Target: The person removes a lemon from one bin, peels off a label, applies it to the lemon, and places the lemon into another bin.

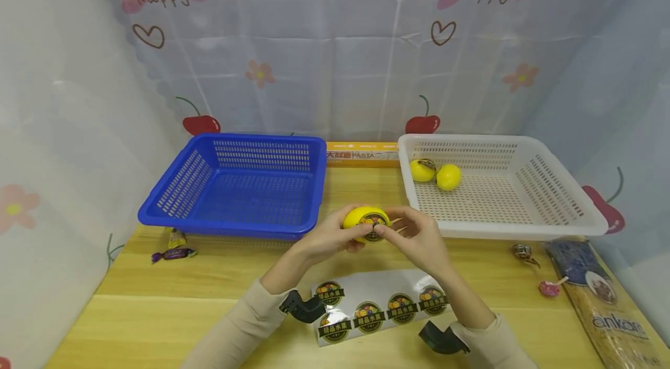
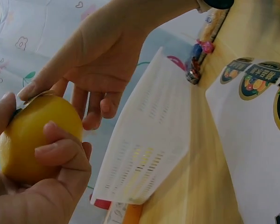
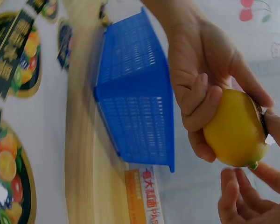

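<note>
A yellow lemon (image 1: 352, 216) is in my left hand (image 1: 333, 233), whose fingers curl round it from the left and below. A round black and gold sticker (image 1: 374, 219) with a fruit picture lies on the side of the lemon that faces me. Both thumbs rest on this sticker, their tips almost meeting. My right hand (image 1: 420, 236) presses with its thumb, while its index finger reaches to the lemon's right end. The other right fingers (image 3: 242, 193) are loosely bent, apart from the lemon. Beneath the hands lies a white sheet (image 1: 361, 283) bearing several similar stickers (image 1: 369, 316).
A blue basket (image 1: 230, 229) stands at back left, a white basket (image 1: 502, 229) with two lemons (image 1: 448, 177) at back right. Between them is a pasta box (image 1: 361, 155). Wrapped candies (image 1: 175, 254) lie left; lollipops (image 1: 549, 288) and a pasta bag (image 1: 612, 311) lie right.
</note>
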A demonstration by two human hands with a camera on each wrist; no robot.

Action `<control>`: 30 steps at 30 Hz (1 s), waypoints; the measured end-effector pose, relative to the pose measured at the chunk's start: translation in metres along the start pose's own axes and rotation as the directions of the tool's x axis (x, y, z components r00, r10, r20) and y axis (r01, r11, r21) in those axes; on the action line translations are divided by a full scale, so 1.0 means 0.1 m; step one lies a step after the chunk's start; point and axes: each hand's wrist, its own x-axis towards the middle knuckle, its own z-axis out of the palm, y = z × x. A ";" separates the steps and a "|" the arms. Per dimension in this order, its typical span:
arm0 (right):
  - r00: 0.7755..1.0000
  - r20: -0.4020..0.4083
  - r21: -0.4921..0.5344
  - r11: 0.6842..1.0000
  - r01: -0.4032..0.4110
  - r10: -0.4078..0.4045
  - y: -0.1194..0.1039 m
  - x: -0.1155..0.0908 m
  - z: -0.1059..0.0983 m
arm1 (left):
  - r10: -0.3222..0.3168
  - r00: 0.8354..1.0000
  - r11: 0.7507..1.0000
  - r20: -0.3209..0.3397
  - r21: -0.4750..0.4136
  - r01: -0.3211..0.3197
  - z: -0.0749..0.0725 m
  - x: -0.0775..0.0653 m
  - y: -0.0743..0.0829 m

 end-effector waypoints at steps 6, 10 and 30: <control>0.990 0.098 0.256 0.959 -0.120 0.098 0.03 0.01 -0.04 | 0.065 0.984 0.998 0.164 -0.036 -0.060 -0.03 -0.04 0.00; 0.983 0.094 0.300 0.937 -0.181 0.160 0.00 0.01 -0.02 | 0.089 0.980 0.996 0.178 -0.031 -0.085 -0.03 -0.04 0.00; 0.975 0.132 0.232 0.951 -0.205 0.178 -0.07 0.04 0.04 | 0.016 1.000 0.998 0.025 0.054 -0.018 0.02 -0.07 0.10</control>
